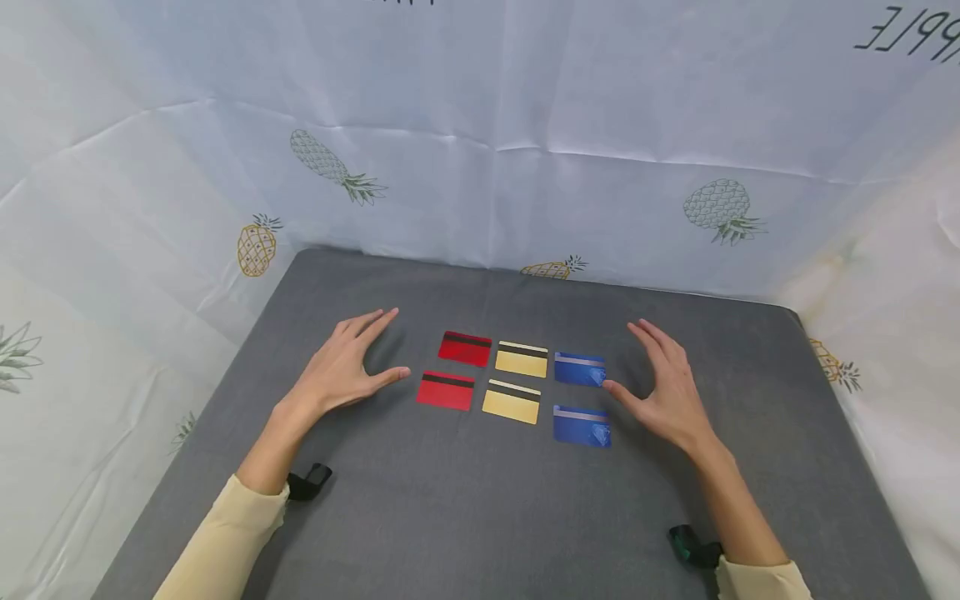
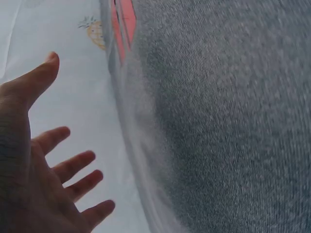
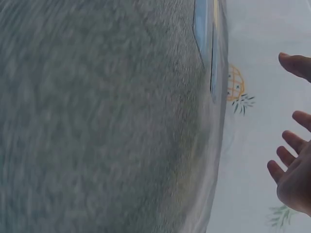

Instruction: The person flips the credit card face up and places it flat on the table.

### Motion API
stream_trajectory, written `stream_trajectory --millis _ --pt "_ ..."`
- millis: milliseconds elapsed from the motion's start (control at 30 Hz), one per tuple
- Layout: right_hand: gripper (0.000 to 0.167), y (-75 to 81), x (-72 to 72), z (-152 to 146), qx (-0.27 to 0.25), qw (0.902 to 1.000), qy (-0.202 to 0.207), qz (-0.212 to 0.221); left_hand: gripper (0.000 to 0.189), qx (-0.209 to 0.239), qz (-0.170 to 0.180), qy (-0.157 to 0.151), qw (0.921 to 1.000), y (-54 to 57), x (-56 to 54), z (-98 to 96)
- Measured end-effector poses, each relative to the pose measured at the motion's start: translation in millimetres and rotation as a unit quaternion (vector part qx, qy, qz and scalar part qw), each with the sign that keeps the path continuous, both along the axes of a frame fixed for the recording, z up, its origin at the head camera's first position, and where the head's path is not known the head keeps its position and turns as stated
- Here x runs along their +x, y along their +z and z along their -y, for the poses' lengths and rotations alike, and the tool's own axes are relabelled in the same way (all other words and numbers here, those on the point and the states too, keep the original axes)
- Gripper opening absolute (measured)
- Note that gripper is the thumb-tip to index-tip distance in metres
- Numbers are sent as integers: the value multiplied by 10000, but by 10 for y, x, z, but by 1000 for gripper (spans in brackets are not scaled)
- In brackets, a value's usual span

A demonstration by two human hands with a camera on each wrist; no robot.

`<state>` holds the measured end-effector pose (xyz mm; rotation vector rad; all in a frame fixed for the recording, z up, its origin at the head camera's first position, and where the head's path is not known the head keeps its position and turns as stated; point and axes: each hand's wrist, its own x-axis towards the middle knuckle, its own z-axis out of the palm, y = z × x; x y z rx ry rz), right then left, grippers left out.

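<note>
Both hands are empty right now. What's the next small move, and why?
I'd probably lower the right hand slightly toward the far blue card. That hand holds nothing, and in the head view its thumb shows right at that card's edge, though contact can't be told. The left hand, also empty, is beside the near red card.

Three views, one grey table (image 1: 487,517)

From the head, we are looking forward and down; from the wrists, we are peering closely past left hand (image 2: 43,187) and right hand (image 3: 299,177), both views sharing the pineapple-print cloth (image 2: 82,99).
</note>
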<state>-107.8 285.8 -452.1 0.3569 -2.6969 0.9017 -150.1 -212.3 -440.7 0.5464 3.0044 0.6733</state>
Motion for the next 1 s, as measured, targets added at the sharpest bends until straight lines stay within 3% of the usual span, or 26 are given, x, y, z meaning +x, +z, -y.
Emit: stream_trajectory --millis 233,500,1000 --pt "85 20 -8 119 -457 9986 95 240 92 160 394 63 9991 31 58 -36" --pt "82 81 -22 286 -561 9977 150 350 88 195 197 -137 9995 52 96 -98" --pt "80 48 -2 656 -846 9929 632 547 77 654 397 -267 9967 17 99 -177"
